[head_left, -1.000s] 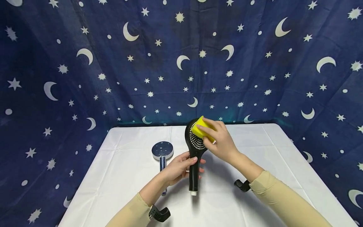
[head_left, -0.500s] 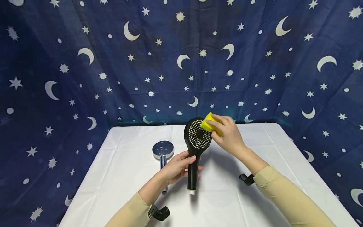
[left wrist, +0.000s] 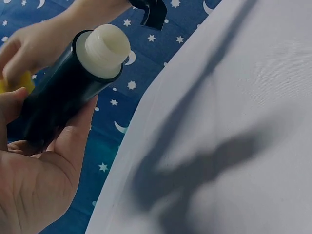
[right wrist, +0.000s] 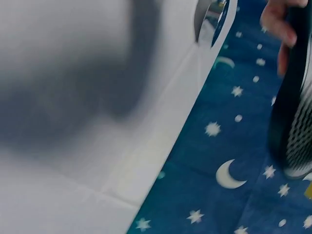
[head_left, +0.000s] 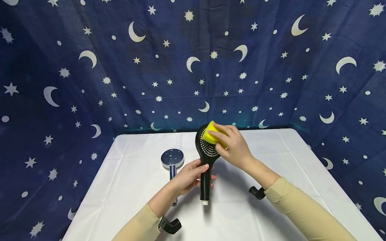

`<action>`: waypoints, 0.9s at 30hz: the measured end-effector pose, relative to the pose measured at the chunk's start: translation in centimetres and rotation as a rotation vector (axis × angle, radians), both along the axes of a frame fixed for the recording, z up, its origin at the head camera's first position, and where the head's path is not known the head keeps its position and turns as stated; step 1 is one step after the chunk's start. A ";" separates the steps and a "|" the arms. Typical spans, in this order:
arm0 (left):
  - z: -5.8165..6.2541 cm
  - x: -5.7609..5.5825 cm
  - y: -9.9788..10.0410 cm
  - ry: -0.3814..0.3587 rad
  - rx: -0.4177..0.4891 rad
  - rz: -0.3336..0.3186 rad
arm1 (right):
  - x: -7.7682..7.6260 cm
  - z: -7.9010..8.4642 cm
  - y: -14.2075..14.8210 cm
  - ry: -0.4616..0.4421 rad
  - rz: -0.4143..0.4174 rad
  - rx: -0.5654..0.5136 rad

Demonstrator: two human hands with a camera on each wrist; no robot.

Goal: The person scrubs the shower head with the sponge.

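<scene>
A black handheld shower head (head_left: 206, 180) is held above the table, its dotted spray face turned up toward the head camera. My left hand (head_left: 188, 177) grips its handle, thumb across the front and fingers behind. In the left wrist view the handle's white threaded end (left wrist: 105, 48) points toward the camera. My right hand (head_left: 235, 147) pinches a yellow sponge (head_left: 209, 134) against the upper part of the spray face, covering some of the nozzles. The right wrist view catches only the shower head's edge (right wrist: 282, 117) and a sliver of sponge.
A chrome shower head (head_left: 172, 157) lies on the white-covered table (head_left: 135, 187), left of the black one and partly behind my left hand. Dark blue cloth (head_left: 169, 67) with moons and stars hangs behind the table. Black wrist mounts (head_left: 170, 226) stick out at both wrists.
The sponge in my right hand went right to the spray face's edge, baring the nozzles, then came back left across the face. My left hand keeps its grip, nearly still.
</scene>
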State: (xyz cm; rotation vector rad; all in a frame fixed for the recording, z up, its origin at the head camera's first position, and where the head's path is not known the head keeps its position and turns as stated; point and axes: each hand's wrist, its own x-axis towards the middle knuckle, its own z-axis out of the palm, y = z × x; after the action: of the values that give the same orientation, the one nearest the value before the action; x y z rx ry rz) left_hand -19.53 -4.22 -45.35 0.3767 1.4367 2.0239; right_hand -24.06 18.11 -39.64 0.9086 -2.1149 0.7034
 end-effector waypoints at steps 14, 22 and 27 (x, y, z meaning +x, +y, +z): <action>0.2 -0.3 -0.5 -0.010 0.013 -0.047 | 2.5 -1.3 -1.0 -0.012 0.129 0.102; 0.2 -0.1 -0.7 0.035 -0.116 -0.023 | -0.1 -0.8 1.7 0.108 0.032 0.215; 0.0 0.0 -0.6 0.043 -0.154 -0.002 | -0.6 -0.9 2.0 0.012 -0.082 0.017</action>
State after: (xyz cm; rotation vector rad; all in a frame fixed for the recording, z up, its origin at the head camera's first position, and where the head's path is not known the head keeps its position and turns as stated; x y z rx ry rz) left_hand -19.50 -4.83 -45.34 0.3572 1.6059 1.8986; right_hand -24.62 20.10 -40.50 0.8273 -2.1379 0.6379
